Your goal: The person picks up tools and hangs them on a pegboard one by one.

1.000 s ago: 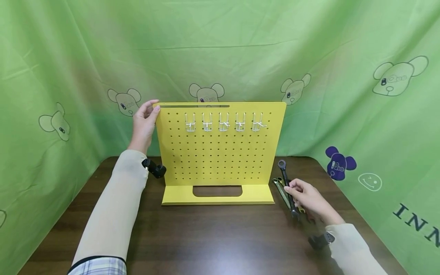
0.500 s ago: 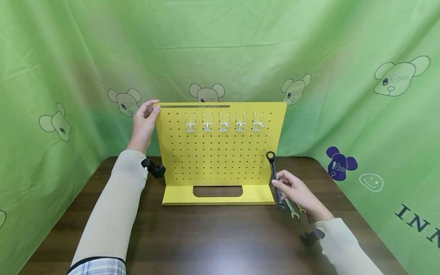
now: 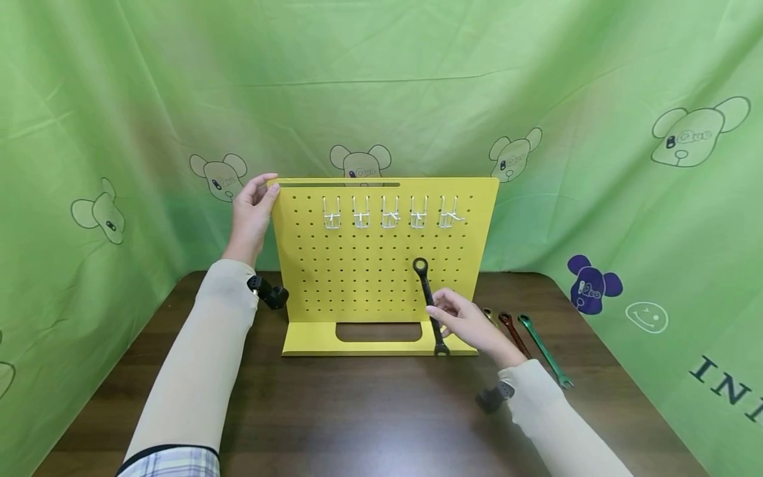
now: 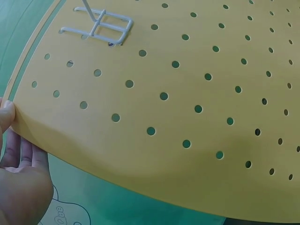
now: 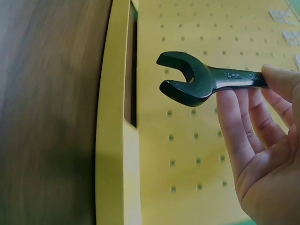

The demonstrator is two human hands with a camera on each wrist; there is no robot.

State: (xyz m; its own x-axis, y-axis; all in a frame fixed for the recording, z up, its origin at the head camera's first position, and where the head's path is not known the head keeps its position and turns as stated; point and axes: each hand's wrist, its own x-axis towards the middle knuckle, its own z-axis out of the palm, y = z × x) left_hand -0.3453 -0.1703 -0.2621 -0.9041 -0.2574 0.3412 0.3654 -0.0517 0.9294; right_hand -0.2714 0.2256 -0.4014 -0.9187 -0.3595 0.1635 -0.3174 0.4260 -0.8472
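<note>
My right hand (image 3: pixel 467 324) holds a black combination wrench (image 3: pixel 424 281) by its middle, thumb on one side and fingers behind. The wrench stands nearly upright in front of the yellow pegboard (image 3: pixel 369 278), ring end up and open end (image 5: pixel 187 79) down over the board's foot. At the board's top left corner my left hand (image 3: pixel 250 218) pinches the edge, thumb in front and fingers behind, as the left wrist view also shows. A row of several white wire hooks (image 3: pixel 390 215) runs along the upper part of the pegboard.
Right of the pegboard, a green wrench (image 3: pixel 544 351), a red wrench (image 3: pixel 514 332) and a yellowish wrench (image 3: pixel 489 314) lie on the dark wooden table (image 3: pixel 357 411), partly behind my right arm. A green printed curtain (image 3: pixel 417 86) surrounds the table's back and sides.
My right hand has carried the black wrench leftward from the wrenches on the right to in front of the pegboard. My left hand keeps its grip on the corner.
</note>
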